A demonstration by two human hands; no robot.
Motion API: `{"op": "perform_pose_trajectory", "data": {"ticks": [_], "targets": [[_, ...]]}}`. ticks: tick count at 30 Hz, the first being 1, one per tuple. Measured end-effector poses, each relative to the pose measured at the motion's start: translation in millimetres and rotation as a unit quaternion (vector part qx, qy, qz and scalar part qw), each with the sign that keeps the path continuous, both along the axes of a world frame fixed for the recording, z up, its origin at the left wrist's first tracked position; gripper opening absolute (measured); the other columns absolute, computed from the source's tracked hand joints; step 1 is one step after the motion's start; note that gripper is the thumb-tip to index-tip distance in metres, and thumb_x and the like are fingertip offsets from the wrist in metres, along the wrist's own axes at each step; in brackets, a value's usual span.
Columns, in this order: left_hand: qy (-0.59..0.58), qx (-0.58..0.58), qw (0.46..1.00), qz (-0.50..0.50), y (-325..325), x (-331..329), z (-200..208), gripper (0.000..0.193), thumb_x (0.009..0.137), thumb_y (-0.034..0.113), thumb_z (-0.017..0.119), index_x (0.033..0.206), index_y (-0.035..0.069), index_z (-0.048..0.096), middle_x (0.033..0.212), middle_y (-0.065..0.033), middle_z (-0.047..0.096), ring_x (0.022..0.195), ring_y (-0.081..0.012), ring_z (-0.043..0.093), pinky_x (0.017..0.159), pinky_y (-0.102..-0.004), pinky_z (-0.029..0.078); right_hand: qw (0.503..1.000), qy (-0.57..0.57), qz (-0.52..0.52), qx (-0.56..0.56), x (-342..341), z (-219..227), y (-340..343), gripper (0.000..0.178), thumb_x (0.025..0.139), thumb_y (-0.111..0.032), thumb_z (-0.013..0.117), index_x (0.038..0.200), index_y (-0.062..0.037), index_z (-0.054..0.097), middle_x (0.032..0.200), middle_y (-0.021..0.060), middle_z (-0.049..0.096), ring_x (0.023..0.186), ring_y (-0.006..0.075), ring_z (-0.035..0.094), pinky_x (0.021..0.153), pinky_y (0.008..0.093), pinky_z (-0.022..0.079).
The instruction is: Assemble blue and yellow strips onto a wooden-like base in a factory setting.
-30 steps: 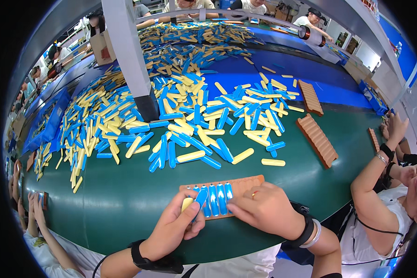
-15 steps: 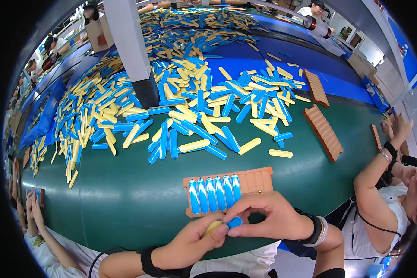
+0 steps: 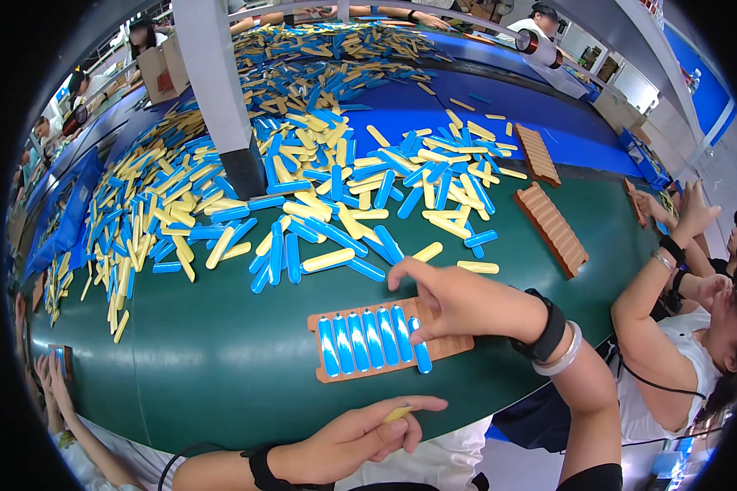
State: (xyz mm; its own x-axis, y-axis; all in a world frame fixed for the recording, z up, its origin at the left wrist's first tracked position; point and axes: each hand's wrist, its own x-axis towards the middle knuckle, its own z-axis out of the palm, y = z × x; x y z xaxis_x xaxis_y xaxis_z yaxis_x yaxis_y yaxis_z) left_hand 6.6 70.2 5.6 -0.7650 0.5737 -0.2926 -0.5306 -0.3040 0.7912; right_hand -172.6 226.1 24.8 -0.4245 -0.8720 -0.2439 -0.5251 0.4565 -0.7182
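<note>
In front of me lies a brown grooved tray (image 3: pixel 368 375), with several glossy blue strips (image 3: pixel 360 342) with rounded ends side by side in its left grooves. My right hand (image 3: pixel 475 303) is over the tray's right half, thumb on another blue strip (image 3: pixel 422 357) beside the row. That strip sits a little lower than the others, its upper end partly hidden by the thumb. The index finger is raised, bent toward the pile. Nearer the table edge, my left hand (image 3: pixel 360 438) is closed round a small yellow strip (image 3: pixel 397 413), mostly hidden by the fingers, index finger pointing right.
A large heap of blue and yellow strips (image 3: pixel 303 204) spreads over the green table (image 3: pixel 205 335), around a grey post (image 3: pixel 213 90). Two more grooved trays (image 3: pixel 551 229) lie at the right. Co-workers' hands show at the left edge (image 3: pixel 53 380) and right edge (image 3: pixel 692 217).
My right hand has left my left hand and moved up over the tray with a blue strip, setting it beside the row. My left hand keeps the yellow strip. The whole view has shifted slightly.
</note>
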Motion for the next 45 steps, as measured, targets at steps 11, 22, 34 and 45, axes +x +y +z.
{"op": "perform_pose_trajectory", "data": {"ticks": [11,22,34,45], "targets": [[0.033,-0.015,0.999,0.028,-5.5,-6.7,-0.1,0.042,0.101,0.034,0.032,0.123,0.001,0.046,0.058,0.0051,0.035,0.053,-0.0028,0.029,0.049,-0.0188,0.024,0.976,0.007,-0.089,-0.197,11.4,-15.1,-0.2,0.025,0.094,-0.020,0.044,0.098,-0.0005,0.060,0.077,0.0126,0.061,0.072,0.0255,0.060,0.065,0.0344,0.046],[0.100,-0.070,0.992,0.034,9.6,10.1,-9.7,0.037,0.101,0.024,0.029,0.126,-0.001,0.040,0.069,0.0007,0.038,0.058,-0.0053,0.032,0.052,-0.0184,0.028,0.934,0.048,-0.306,-0.176,36.3,-1.6,33.3,0.012,0.082,-0.013,0.064,0.085,-0.0009,0.066,0.063,0.0051,0.061,0.057,0.0095,0.058,0.052,0.0245,0.045],[-0.089,0.006,0.993,0.078,-3.6,1.1,-4.4,0.046,0.100,0.031,0.033,0.132,-0.001,0.040,0.072,0.0044,0.032,0.056,-0.0040,0.022,0.048,-0.0186,0.022,0.854,0.511,-0.087,-0.041,75.9,-37.5,39.6,0.016,0.077,-0.022,0.066,0.084,-0.0101,0.059,0.046,0.0001,0.041,0.042,0.0155,0.047,0.042,0.0283,0.032],[-0.047,-0.026,0.999,0.000,1.3,9.0,-10.4,0.035,0.099,0.026,0.039,0.126,0.004,0.042,0.073,0.0033,0.039,0.061,-0.0047,0.031,0.055,-0.0183,0.029,0.974,-0.124,-0.119,-0.145,93.3,6.0,23.0,0.021,0.081,-0.027,0.069,0.084,-0.0067,0.062,0.061,-0.0027,0.044,0.052,0.0078,0.038,0.048,0.0222,0.033]]}}
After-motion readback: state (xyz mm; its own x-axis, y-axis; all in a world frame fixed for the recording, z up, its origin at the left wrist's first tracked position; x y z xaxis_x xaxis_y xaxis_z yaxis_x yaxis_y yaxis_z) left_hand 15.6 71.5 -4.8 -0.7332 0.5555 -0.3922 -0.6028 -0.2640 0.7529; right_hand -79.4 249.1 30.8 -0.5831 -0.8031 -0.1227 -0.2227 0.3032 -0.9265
